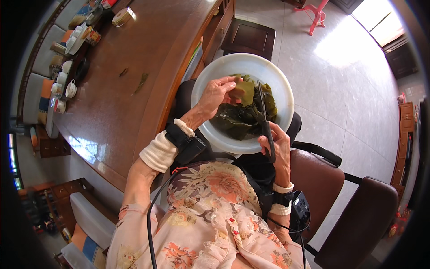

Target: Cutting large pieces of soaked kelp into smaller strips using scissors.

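Note:
A wide whitish plastic basin [205,82] rests at my lap, with dark green kelp pieces [235,124] heaped in it. Between the thumb and fingers of my left hand [218,92] is a flat olive-green kelp piece [248,92], raised over the heap. My right hand [278,144] grips the black handles of a pair of scissors [262,104]. Their long blades point away from me, just right of the held piece, and look nearly closed. Whether the blades touch any kelp I cannot tell.
A brown wooden table [134,101] is at my left, with kelp scraps [142,80] on it. White cups [71,88] and a tray line its far side. A dark wooden stool [249,37] stands beyond the basin. At right is a brown chair [310,175]. Cables [149,222] run from my wrist devices.

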`<state>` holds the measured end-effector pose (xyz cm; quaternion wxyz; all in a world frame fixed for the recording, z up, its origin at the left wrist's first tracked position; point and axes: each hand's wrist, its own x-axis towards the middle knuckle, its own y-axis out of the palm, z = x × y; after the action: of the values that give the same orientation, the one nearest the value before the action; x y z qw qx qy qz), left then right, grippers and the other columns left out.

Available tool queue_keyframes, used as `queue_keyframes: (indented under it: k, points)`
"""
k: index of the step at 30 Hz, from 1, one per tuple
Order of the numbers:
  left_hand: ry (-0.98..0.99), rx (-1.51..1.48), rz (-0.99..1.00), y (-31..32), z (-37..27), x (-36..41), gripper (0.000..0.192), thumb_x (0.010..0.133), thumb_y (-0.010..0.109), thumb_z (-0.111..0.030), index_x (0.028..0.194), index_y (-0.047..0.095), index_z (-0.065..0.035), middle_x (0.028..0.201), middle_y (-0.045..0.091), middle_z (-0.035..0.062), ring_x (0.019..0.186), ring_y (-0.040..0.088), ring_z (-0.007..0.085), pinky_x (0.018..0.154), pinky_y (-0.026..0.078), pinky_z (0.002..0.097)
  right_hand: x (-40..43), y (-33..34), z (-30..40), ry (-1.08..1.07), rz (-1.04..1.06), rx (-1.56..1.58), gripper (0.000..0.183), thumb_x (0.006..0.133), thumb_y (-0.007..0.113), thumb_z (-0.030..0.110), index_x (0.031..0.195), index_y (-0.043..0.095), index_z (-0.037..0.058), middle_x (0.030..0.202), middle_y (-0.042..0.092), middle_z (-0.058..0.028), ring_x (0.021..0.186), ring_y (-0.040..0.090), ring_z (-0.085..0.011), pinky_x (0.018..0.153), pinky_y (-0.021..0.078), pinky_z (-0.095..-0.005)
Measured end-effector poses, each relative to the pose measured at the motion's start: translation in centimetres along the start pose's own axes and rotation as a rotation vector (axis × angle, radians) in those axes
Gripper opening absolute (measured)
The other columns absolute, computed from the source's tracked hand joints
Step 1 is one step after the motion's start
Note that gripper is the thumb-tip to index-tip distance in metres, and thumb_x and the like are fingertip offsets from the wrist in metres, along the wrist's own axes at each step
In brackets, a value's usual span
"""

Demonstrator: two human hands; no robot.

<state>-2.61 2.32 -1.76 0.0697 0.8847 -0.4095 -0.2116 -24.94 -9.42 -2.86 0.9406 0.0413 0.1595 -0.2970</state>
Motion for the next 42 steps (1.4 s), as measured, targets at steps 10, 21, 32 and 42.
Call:
queue_keyframes:
  k: [10,21,32,42]
  points:
    - [0.070,-0.190,-0.020,-0.5,-1.3,0.4,0.034,0.090,0.065,-0.005,0.123,0.057,-0.0023,0.097,0.067,0.0072,0.079,0.065,0.0145,0.073,0.056,0.0271,-2.0,-0.6,-0.8,-0.112,0.072,-0.169,0.070,0.071,0.085,0.029,0.127,0.054,-0.0012,0.068,0.052,-0.0003,0.062,0.046,-0.0080,0.056,0.0400,-0.0243]
    - [0.067,-0.183,0.006,0.2,-1.6,0.0,0.035,0.087,0.068,-0.005,0.121,0.058,-0.0023,0.096,0.066,0.0071,0.076,0.064,0.0139,0.072,0.056,0.0258,-0.9,0.8,-0.2,-0.142,0.077,-0.185,0.073,0.069,0.086,0.033,0.125,0.055,0.0004,0.066,0.053,-0.0006,0.059,0.046,-0.0080,0.054,0.0397,-0.0241]
    - [0.113,-0.092,0.005,0.7,-1.7,0.0,0.040,0.085,0.071,-0.005,0.122,0.057,-0.0015,0.100,0.066,0.0066,0.082,0.064,0.0115,0.074,0.056,0.0254,-0.6,0.9,-0.3,-0.191,0.027,-0.222,0.063,0.068,0.087,0.029,0.118,0.062,0.0009,0.058,0.053,0.0002,0.050,0.046,-0.0044,0.045,0.0379,-0.0224]
    - [0.154,0.051,0.075,0.0,-1.2,0.2,0.044,0.083,0.074,-0.007,0.123,0.056,-0.0011,0.092,0.069,0.0061,0.072,0.064,0.0096,0.068,0.055,0.0229,-0.5,1.4,0.3,-0.044,0.031,-0.099,0.063,0.069,0.087,0.030,0.118,0.061,0.0005,0.059,0.048,0.0026,0.053,0.041,-0.0045,0.048,0.0334,-0.0218]
